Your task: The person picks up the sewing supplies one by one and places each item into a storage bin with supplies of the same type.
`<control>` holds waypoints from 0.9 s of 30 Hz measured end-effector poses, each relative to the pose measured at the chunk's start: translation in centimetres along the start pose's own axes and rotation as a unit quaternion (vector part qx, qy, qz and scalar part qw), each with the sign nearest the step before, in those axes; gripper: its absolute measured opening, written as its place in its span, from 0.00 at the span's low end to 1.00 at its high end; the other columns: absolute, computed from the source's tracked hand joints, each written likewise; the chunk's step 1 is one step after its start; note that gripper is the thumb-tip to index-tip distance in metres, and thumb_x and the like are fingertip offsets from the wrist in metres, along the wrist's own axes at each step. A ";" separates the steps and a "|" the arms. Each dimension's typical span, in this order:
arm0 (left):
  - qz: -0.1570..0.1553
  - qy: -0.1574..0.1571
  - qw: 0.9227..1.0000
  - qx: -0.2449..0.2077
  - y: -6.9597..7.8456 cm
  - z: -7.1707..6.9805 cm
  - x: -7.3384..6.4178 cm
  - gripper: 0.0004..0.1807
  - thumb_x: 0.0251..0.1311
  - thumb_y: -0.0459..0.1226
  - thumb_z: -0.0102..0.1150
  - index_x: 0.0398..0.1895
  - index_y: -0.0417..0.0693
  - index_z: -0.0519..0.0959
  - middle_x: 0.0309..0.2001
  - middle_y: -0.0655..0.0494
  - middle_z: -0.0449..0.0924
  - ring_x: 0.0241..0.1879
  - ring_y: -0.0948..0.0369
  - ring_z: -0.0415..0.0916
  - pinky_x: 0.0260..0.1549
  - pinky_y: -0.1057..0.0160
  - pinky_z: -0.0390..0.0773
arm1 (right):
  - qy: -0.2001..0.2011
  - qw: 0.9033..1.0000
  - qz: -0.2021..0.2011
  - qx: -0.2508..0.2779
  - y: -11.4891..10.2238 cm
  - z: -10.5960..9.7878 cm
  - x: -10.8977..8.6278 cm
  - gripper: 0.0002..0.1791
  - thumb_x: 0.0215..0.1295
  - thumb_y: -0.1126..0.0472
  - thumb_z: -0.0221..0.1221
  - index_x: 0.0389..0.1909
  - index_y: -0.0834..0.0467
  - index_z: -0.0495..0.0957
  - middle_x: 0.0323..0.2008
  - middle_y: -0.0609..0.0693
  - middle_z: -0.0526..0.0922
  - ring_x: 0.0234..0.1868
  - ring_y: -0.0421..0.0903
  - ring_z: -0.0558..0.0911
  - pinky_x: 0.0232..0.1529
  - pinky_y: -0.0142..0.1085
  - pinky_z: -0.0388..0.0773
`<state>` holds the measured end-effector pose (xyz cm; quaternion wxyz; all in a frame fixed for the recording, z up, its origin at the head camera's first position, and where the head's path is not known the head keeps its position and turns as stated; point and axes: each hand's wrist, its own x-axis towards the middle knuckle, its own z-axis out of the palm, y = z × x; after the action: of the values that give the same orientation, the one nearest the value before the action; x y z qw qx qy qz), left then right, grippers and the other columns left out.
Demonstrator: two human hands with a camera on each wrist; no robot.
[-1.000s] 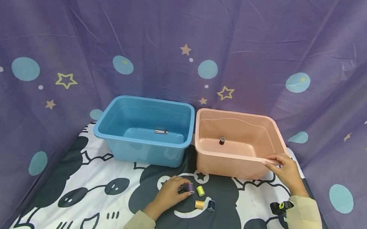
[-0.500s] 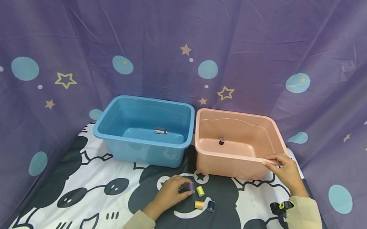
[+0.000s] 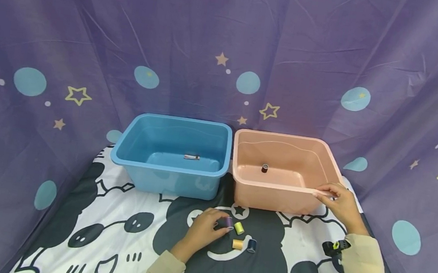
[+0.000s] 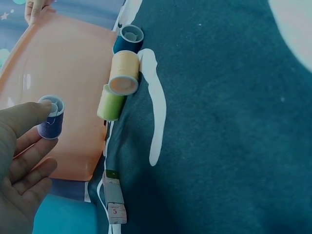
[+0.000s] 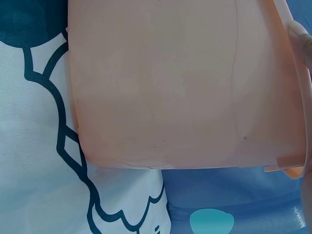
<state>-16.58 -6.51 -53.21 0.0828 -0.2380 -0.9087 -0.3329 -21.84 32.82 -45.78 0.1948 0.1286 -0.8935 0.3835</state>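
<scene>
My left hand (image 3: 203, 230) pinches a purple thread spool (image 3: 229, 223) between thumb and fingers. In the left wrist view the spool (image 4: 50, 122) stands upright in the grip, the thumb on its top end. Just right of it on the cloth lie a lime-green spool (image 3: 238, 228), a yellow-orange spool (image 3: 237, 244) and a dark blue spool (image 3: 252, 246). A folded piece of measuring tape (image 4: 114, 197) lies below them in the left wrist view. With thumb and fingers, my right hand (image 3: 338, 205) grips the front rim of the pink bin (image 3: 276, 199) near its right corner.
A dark brown spool (image 3: 265, 168) rests inside the pink bin. Left of it stands a blue bin (image 3: 169, 181) with a small pale item (image 3: 192, 157), too small to identify, on its floor. A purple patterned curtain (image 3: 197, 39) hangs behind both bins.
The purple spool has shifted slightly to the right and up in my left hand's fingers. My right hand has stayed on the pink bin's rim.
</scene>
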 end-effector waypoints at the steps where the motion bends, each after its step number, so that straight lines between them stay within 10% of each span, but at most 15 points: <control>1: 0.001 0.000 1.000 0.001 0.0 0.0 0.0 0.18 0.50 0.42 0.70 0.44 0.47 0.81 0.44 0.57 0.82 0.41 0.62 0.75 0.38 0.66 0.78 | 0.001 1.000 -0.001 0.000 0.0 0.0 0.0 0.06 0.53 0.64 0.68 0.32 0.59 0.83 0.32 0.46 0.80 0.34 0.31 0.72 0.32 0.25 0.69; 27: 0.003 -0.003 1.000 0.013 1.4 -0.8 0.5 0.19 0.50 0.43 0.70 0.45 0.48 0.81 0.45 0.57 0.82 0.45 0.61 0.76 0.41 0.61 0.77 | -0.001 1.000 0.014 0.001 -0.1 -0.1 -0.1 0.07 0.54 0.63 0.68 0.33 0.60 0.83 0.33 0.47 0.79 0.35 0.30 0.72 0.33 0.24 0.68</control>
<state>-16.41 -5.94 -51.64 0.0839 -0.2403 -0.9125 -0.3202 -21.67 32.81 -45.68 0.1889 0.1167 -0.8951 0.3867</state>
